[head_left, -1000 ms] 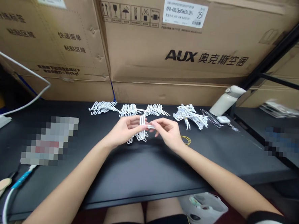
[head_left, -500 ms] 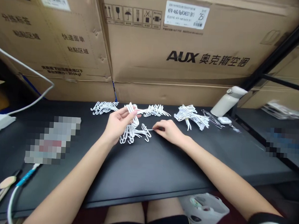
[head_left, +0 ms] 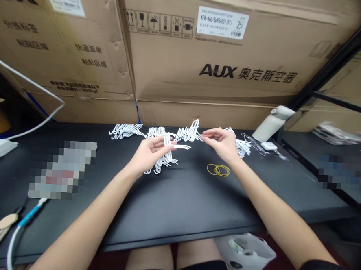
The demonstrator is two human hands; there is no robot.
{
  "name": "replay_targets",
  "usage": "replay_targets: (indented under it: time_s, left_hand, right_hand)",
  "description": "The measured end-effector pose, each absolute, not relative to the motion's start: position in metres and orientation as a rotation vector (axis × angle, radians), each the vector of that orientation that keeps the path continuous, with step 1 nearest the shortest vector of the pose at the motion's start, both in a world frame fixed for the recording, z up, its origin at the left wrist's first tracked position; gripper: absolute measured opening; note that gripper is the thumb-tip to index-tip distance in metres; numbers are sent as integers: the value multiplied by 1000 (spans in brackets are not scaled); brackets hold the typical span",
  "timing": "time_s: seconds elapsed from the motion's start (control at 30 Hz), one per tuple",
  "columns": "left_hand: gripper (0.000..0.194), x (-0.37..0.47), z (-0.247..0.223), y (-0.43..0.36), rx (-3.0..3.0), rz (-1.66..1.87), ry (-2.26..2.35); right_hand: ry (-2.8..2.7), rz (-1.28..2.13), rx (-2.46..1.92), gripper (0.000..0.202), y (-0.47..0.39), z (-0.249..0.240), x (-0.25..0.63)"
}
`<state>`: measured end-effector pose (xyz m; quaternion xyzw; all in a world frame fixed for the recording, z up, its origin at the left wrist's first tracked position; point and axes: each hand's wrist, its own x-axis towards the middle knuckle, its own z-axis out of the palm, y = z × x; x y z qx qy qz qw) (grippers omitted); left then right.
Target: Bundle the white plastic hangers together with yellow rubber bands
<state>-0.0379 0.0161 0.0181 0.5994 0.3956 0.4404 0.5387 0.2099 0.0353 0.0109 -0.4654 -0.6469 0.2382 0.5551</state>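
I have the white hooks gripped in the left hand, left of the yellow bands; the right hand, just beyond the bands, pinches a raised hook; a hook row lies beyond them, leftward; the bottle stands beyond them, rightward.

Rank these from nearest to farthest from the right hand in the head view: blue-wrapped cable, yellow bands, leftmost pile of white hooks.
From the right hand:
1. Yellow bands: on the table, just nearer the front.
2. Leftmost hook pile: left, toward the back.
3. Blue-wrapped cable: far left, toward the front.
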Motion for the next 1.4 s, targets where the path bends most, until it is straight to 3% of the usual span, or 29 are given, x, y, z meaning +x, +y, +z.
replay_targets:
  time_s: [0.33, 0.83, 1.4]
  left_hand:
    - [44, -36, 14, 16, 1508, 1013, 933]
    - [39, -36, 15, 16, 1481, 966, 879]
    - [43, -38, 15, 17, 1488, 964, 876]
  right_hand:
    - [-1788, 462, -982, 8, 15, 10, 191]
    - [-1459, 922, -986, 22, 12, 10, 179]
    - [-1445, 1012, -940, 22, 13, -3, 173]
